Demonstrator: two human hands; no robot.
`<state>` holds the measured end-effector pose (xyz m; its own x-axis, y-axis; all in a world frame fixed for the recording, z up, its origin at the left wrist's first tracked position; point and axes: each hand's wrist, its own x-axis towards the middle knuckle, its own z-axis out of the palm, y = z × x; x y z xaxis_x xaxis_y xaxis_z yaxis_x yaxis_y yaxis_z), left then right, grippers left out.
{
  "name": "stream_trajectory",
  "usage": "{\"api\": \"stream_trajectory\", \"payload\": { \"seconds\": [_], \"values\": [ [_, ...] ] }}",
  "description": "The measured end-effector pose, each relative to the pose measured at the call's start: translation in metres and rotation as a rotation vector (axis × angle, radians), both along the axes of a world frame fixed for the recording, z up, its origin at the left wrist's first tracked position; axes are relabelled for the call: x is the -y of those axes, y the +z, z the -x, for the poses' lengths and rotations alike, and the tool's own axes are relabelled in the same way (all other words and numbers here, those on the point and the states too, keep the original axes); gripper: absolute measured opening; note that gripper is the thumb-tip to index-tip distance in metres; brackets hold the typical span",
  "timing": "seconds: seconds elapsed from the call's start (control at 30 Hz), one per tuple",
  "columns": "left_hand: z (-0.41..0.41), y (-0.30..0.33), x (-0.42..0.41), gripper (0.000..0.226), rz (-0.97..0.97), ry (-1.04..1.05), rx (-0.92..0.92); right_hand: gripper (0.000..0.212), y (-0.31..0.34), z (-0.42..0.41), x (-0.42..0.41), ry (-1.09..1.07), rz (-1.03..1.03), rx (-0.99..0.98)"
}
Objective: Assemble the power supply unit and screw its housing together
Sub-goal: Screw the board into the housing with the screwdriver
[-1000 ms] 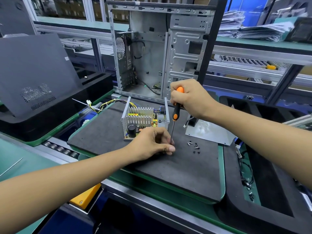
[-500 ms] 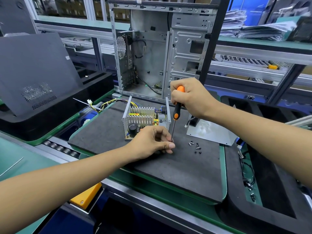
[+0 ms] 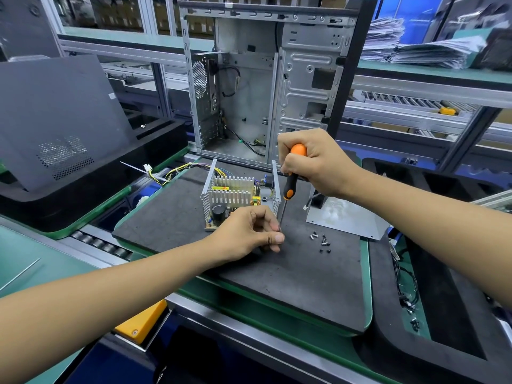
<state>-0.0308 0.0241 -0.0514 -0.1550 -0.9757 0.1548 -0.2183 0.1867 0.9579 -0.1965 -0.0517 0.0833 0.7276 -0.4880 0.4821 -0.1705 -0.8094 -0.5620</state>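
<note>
At the centre of the dark grey foam work mat [image 3: 291,273], the left hand [image 3: 249,234] rests with fingers curled and thumb and forefinger pinched together around the lower tip of the slim steel shaft of an orange-and-black-handled screwdriver [image 3: 291,187]; whether a screw sits between those fingertips cannot be told. The right hand [image 3: 318,162], at 1 o'clock from the left, is clamped in a fist round the top of the handle and holds the tool nearly upright, its shaft leaning slightly.

Just at 11 o'clock from the left hand, touching its knuckles, stands the open power supply unit [image 3: 238,195]: a perforated silver metal housing with two raised side walls, finned aluminium heat sinks, a black capacitor and a yellow coil on its board. A bundle of yellow and black wires [image 3: 180,170] runs from it toward 10 o'clock, off the mat's edge.

At 3 o'clock from the left hand lies a small scatter of loose dark screws [image 3: 321,241] on the mat. Beyond them, at 2 o'clock, rests the flat silver metal cover plate [image 3: 346,217]. Farther back, at 12 o'clock, an empty grey steel computer case [image 3: 263,79] stands upright on the green tabletop [image 3: 277,314], and a dark grey side panel [image 3: 55,115] leans at 10 o'clock.
</note>
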Motion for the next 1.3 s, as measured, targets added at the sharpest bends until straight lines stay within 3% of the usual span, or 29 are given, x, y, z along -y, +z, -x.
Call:
{"api": "stream_trajectory", "payload": {
  "seconds": [0.33,0.53,0.77,0.87,0.97,1.17,1.3],
  "values": [
    [-0.004,-0.004,0.001,0.026,0.03,-0.06,-0.076,0.016,0.0,-0.004,0.001,0.019,-0.03,-0.01],
    [-0.019,-0.003,-0.004,0.042,-0.012,-0.116,-0.068,0.012,0.005,-0.008,0.002,0.027,-0.002,-0.015],
    [-0.073,0.048,-0.022,0.042,0.076,0.069,0.075,0.012,0.005,-0.041,0.002,0.088,-0.022,0.034],
    [-0.099,0.079,-0.027,0.045,0.261,0.146,0.292,0.014,0.005,-0.059,0.0,0.102,0.002,0.027],
    [-0.118,0.093,-0.022,0.037,0.322,0.176,0.46,0.019,0.006,-0.076,0.0,0.103,0.024,0.025],
    [-0.122,0.087,-0.004,0.015,0.284,0.079,0.37,0.018,0.001,-0.102,0.004,0.071,0.066,-0.001],
    [-0.129,0.079,0.003,0.029,0.251,0.052,0.366,0.017,-0.005,-0.113,0.007,0.057,0.077,-0.039]
  ]
}}
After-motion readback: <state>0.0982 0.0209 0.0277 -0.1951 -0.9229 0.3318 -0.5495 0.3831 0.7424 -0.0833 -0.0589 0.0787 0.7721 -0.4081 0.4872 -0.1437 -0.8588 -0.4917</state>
